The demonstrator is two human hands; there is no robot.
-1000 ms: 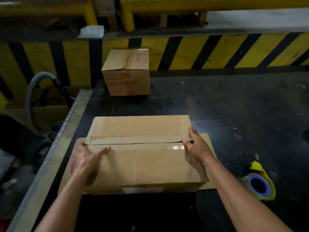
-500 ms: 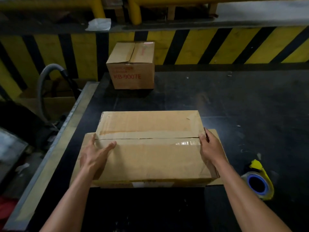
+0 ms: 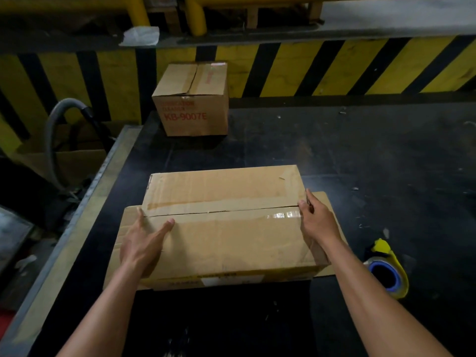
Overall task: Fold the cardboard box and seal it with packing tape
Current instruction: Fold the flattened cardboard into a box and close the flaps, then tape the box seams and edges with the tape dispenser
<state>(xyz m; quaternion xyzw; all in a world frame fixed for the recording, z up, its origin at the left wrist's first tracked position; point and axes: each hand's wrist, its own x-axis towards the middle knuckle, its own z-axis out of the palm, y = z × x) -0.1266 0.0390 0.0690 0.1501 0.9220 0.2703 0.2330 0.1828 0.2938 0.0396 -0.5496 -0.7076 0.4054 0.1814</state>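
Observation:
A brown cardboard box (image 3: pixel 226 228) lies on the black table in front of me, its two long top flaps folded shut and meeting along a seam. Old clear tape shines near the seam's right end. My left hand (image 3: pixel 144 243) rests flat on the near flap at the left, fingers spread. My right hand (image 3: pixel 318 220) grips the box's right edge at the seam. A roll of packing tape in a yellow and blue dispenser (image 3: pixel 386 273) lies on the table to the right of the box.
A smaller closed carton printed KB-9007E (image 3: pixel 192 100) stands at the table's far left. The black table (image 3: pixel 360 155) stretches to the right. A yellow-and-black striped barrier (image 3: pixel 309 68) runs behind. A grey hose (image 3: pixel 55 130) and cardboard lie beyond the left edge.
Both hands have held their places on the box; the right has slid slightly along the right edge. The camera has shifted, so the scene sits a little more to the right.

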